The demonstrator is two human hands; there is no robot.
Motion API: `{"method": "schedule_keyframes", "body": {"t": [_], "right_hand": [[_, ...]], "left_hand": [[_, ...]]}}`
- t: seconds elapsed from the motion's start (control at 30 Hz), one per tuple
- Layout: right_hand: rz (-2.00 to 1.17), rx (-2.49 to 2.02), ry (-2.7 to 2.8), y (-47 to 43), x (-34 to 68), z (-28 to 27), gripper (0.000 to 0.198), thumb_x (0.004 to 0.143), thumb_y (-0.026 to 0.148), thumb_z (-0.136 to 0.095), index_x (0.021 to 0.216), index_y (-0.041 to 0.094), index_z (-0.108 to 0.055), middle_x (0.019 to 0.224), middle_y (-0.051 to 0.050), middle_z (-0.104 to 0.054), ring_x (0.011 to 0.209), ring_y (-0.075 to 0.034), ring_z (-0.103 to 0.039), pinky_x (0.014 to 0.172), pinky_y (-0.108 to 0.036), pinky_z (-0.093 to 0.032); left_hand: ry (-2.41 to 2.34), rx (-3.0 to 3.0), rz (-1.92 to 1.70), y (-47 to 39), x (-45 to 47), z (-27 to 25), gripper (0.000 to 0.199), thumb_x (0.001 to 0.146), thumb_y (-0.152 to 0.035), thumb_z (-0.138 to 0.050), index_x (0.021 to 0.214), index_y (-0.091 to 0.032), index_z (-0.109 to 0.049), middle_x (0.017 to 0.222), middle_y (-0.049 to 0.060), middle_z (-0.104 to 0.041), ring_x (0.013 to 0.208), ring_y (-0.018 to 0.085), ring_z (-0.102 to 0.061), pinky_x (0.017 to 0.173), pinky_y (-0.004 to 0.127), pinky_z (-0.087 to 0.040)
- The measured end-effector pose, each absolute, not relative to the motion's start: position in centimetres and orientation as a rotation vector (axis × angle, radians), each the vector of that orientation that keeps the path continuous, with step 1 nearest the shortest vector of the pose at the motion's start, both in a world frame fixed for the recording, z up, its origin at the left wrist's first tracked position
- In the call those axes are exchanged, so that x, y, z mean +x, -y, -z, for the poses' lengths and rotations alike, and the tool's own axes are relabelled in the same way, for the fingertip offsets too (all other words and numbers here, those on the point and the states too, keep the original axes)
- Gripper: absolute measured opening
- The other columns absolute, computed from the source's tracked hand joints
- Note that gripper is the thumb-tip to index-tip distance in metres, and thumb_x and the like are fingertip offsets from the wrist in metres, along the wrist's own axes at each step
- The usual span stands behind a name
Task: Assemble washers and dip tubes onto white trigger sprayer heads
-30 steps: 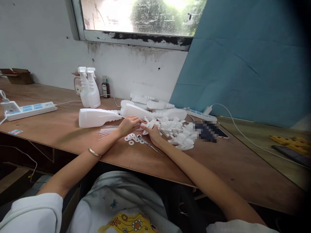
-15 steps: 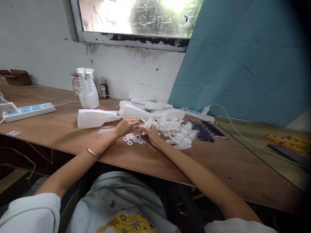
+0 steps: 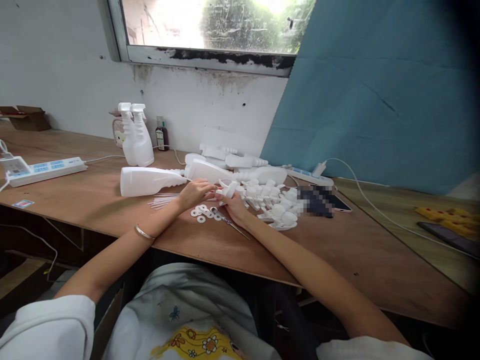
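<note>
Just right of the table's middle, my right hand (image 3: 235,207) grips a white trigger spray head (image 3: 229,189). My left hand (image 3: 197,194) meets it from the left, its fingers pinched together at the head's near end. A thin white tube (image 3: 190,180) sticks out behind my left hand and seems to run through its fingers, which partly hide it. Below the hands lie several white ring washers (image 3: 201,212) and a screwdriver (image 3: 232,223) with a clear handle. More thin white tubes (image 3: 163,201) lie under my left wrist. A pile of white spray heads (image 3: 279,212) spreads out to the right.
White bottles (image 3: 150,182) lie across the table behind the hands. Two spray bottles (image 3: 140,142) stand upright near the wall, beside a dark bottle (image 3: 161,136). Power strips lie at left (image 3: 48,171) and right (image 3: 305,176). A phone (image 3: 341,204) lies right of the pile.
Both hands stay together on the spray head, with only a slight shift of the fingers. The whole view has moved a little; nothing is let go.
</note>
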State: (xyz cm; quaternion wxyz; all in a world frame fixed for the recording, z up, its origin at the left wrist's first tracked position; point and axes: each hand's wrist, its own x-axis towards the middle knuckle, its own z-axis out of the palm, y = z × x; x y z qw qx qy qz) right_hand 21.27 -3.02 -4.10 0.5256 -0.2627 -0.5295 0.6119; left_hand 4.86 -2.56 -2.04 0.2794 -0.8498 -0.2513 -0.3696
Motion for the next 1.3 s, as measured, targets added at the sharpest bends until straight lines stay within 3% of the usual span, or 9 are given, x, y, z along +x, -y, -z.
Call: {"method": "schedule_keyframes", "body": {"t": [0.3,0.53,0.9,1.3], "right_hand": [[-1.501,-0.609,1.226,3.2,21.2,4.2,0.029,0.054,0.027,-0.077,0.078,0.019,-0.064,0.066,0.002,-0.061,0.062,-0.012,-0.053,0.063,-0.026,-0.041],[-1.525,-0.621,1.209,4.3,21.1,3.2,0.029,0.055,0.031,-0.077,0.076,0.017,-0.064,0.062,0.003,-0.058,0.06,-0.01,-0.05,0.059,-0.025,-0.04],[-1.523,-0.606,1.174,3.9,20.9,3.3,0.027,0.055,0.033,-0.076,0.073,0.018,-0.063,0.064,0.003,-0.059,0.057,-0.009,-0.05,0.055,-0.023,-0.039],[-1.561,-0.654,1.081,3.7,20.9,3.6,0.024,0.059,0.033,-0.073,0.071,0.017,-0.06,0.064,0.003,-0.059,0.05,-0.006,-0.048,0.049,-0.021,-0.04]], "left_hand": [[0.664,-2.3,0.977,2.6,4.9,1.9,0.025,0.087,-0.037,-0.044,0.093,-0.016,-0.058,0.066,0.001,-0.063,0.062,0.012,-0.057,0.062,0.023,-0.042],[0.884,-2.259,1.104,2.8,5.0,2.2,0.04,0.084,-0.052,-0.039,0.089,-0.014,-0.048,0.058,-0.002,-0.055,0.055,0.012,-0.054,0.052,0.02,-0.039],[0.846,-2.305,0.988,2.9,5.2,1.7,0.027,0.088,-0.035,-0.043,0.072,-0.015,-0.053,0.064,0.002,-0.058,0.064,0.014,-0.052,0.062,0.024,-0.039],[0.69,-2.22,0.949,3.3,5.2,1.5,0.019,0.088,-0.027,-0.044,0.084,-0.019,-0.061,0.07,0.002,-0.058,0.068,0.013,-0.048,0.063,0.026,-0.035]]}}
